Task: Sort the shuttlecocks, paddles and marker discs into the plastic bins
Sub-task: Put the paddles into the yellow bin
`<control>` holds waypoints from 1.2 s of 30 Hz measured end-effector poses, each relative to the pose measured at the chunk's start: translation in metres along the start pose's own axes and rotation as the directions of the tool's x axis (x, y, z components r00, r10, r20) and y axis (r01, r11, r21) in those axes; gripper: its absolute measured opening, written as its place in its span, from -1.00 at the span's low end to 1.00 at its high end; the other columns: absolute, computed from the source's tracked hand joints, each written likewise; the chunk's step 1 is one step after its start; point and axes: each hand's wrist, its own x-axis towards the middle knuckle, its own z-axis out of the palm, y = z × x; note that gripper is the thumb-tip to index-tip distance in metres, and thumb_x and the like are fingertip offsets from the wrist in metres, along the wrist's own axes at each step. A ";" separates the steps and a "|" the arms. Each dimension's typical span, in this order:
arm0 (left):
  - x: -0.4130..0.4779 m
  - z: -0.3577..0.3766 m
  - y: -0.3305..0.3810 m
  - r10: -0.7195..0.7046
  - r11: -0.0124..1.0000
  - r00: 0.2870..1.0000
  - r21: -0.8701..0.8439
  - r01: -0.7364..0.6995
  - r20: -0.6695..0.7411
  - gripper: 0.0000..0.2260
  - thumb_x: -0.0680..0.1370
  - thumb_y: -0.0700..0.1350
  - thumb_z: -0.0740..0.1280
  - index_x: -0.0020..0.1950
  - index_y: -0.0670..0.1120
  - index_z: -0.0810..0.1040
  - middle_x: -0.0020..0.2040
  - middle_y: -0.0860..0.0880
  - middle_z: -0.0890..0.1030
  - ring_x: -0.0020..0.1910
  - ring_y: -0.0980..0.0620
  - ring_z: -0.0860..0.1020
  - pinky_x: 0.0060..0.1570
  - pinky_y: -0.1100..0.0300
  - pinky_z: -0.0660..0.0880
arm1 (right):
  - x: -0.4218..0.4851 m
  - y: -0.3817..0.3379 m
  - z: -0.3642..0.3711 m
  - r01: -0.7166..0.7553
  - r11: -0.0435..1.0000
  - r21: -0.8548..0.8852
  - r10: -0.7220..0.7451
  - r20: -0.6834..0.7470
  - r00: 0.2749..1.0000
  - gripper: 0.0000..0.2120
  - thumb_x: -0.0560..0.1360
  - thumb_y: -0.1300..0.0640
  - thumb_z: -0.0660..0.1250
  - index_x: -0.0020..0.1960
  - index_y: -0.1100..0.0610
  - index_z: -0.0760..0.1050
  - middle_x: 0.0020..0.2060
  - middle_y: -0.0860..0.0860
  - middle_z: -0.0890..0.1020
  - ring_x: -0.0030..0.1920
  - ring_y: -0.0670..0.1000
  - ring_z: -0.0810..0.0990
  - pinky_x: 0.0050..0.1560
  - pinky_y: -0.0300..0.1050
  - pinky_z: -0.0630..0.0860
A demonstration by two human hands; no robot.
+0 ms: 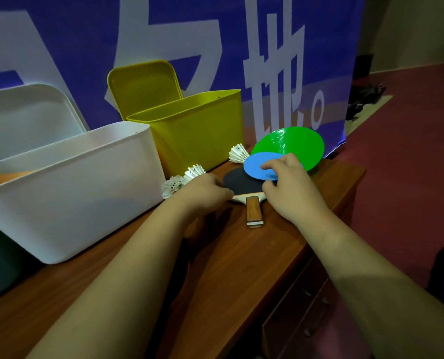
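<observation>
Head view: a black-rubber, wood-handled paddle lies near the desk's far right corner. A flat, round blue disc overlaps it. Feathered shuttlecocks sit by the white bin. The right hand pinches the blue disc. The left hand curls against the paddle's rim, its grip unclear.

On the brown wooden table before you, the white rectangular plastic bin stands left, with the yellow rectangular plastic bin behind and right of it. Right of them lies the black-faced wooden paddle. The blue round plastic marker disc overlaps its far edge, and the green round plastic marker disc lies behind that. A pair of white feather shuttlecocks lies between the white bin and the paddle. The third white feather shuttlecock lies between the yellow bin and the green disc.
</observation>
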 end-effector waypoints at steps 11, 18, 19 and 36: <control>-0.003 0.010 0.000 -0.257 0.418 0.936 -0.846 0.331 0.239 -0.74 0.59 -0.06 0.48 0.22 -0.09 0.55 -0.14 -0.05 0.48 -0.34 0.11 0.42 -0.33 0.23 0.39 | -0.013 -0.006 -0.005 0.262 0.957 0.127 -0.272 0.071 0.960 -0.88 0.54 -0.01 0.45 0.06 -0.07 0.68 -0.06 -0.15 0.57 -0.10 -0.18 0.55 -0.03 -0.18 0.49; -0.014 -0.016 0.011 -0.336 0.631 0.941 -0.752 0.187 -0.048 -0.78 0.58 -0.08 0.40 0.15 -0.18 0.55 -0.09 -0.17 0.58 -0.18 -0.11 0.63 -0.10 0.02 0.66 | -0.019 -0.012 -0.012 0.291 0.920 0.263 -0.300 -0.005 0.954 -0.92 0.56 0.15 0.44 -0.03 -0.02 0.68 -0.19 -0.25 0.53 -0.28 -0.02 0.55 -0.21 -0.37 0.40; -0.018 -0.024 0.013 -0.323 0.644 0.941 -0.752 0.141 -0.100 -0.76 0.57 -0.08 0.38 0.15 -0.19 0.55 -0.05 -0.20 0.60 -0.13 -0.14 0.65 -0.09 -0.02 0.68 | -0.020 -0.012 -0.012 0.290 0.920 0.264 -0.301 0.000 0.954 -0.93 0.57 0.14 0.43 -0.02 -0.01 0.68 -0.18 -0.24 0.54 -0.27 -0.03 0.55 -0.21 -0.37 0.41; -0.086 -0.151 -0.020 -0.062 0.988 0.879 -0.153 -0.012 -0.473 -0.77 0.61 0.06 0.41 0.02 -0.11 0.70 -0.04 -0.16 0.70 -0.07 -0.14 0.70 0.06 -0.12 0.68 | -0.067 -0.147 0.018 0.082 0.985 0.151 -0.152 0.540 0.828 -0.54 0.48 -0.36 0.42 0.22 -0.11 0.53 0.06 -0.10 0.64 0.07 -0.02 0.63 0.03 0.01 0.62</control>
